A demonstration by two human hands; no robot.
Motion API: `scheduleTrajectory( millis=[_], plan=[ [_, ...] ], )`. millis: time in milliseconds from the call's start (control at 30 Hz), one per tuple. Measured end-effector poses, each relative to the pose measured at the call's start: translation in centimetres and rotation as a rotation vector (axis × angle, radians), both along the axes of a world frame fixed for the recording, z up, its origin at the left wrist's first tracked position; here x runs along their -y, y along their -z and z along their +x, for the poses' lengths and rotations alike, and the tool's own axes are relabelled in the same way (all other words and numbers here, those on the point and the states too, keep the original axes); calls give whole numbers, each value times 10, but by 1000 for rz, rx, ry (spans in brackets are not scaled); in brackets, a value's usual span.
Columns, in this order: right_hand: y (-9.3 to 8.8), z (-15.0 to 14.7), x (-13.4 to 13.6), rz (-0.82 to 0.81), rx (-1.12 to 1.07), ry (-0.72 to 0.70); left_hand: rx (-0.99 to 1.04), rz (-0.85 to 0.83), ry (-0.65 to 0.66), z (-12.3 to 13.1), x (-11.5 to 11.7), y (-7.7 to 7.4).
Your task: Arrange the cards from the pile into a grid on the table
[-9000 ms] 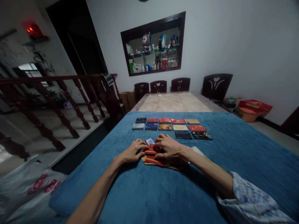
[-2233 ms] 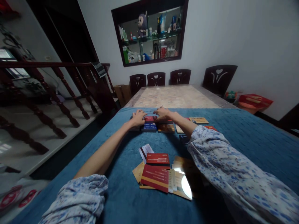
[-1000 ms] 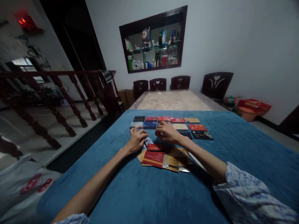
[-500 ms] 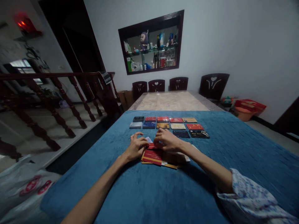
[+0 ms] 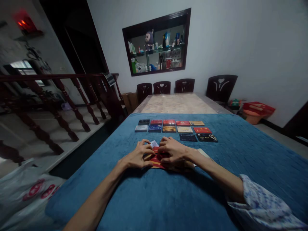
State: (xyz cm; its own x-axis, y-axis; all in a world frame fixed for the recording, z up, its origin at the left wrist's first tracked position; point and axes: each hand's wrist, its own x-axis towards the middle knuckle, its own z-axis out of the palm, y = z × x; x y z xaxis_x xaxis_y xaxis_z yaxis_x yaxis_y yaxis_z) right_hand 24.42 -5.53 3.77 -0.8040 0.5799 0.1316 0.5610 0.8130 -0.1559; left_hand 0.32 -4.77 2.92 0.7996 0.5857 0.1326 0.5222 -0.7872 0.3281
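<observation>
A loose pile of red and yellow cards (image 5: 157, 163) lies on the blue cloth in front of me. My left hand (image 5: 140, 155) grips its left side, thumb at the near edge and fingers bent over the far part. My right hand (image 5: 173, 149) curls over the pile from the right, its fingertips pressed on the red cards and hiding much of them. Just beyond the fingers, a whitish card or paper (image 5: 154, 144) sticks out. Partly covered by my right forearm is a pale piece (image 5: 204, 153), its kind unclear.
Neat card stacks stand in rows beyond my hands, among them a black stack (image 5: 207, 137) and a white-blue one (image 5: 141, 128). A blue cloth (image 5: 115, 205) covers the table's near part. Chairs (image 5: 184, 85) line the far end; a wooden railing (image 5: 72, 106) runs left.
My left hand has slid slightly nearer, its thumb now over the near side of the pile. The fanned cards are drawn closer together. My right hand has shifted slightly nearer.
</observation>
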Motion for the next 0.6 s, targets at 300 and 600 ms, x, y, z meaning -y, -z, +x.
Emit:
scheduleTrajectory(
  millis=[300, 600],
  plan=[
    [11, 1, -5, 2, 19, 48, -45, -18, 16, -1, -1, 1],
    [19, 3, -11, 62, 40, 62, -27, -50, 19, -2, -3, 1]
  ],
)
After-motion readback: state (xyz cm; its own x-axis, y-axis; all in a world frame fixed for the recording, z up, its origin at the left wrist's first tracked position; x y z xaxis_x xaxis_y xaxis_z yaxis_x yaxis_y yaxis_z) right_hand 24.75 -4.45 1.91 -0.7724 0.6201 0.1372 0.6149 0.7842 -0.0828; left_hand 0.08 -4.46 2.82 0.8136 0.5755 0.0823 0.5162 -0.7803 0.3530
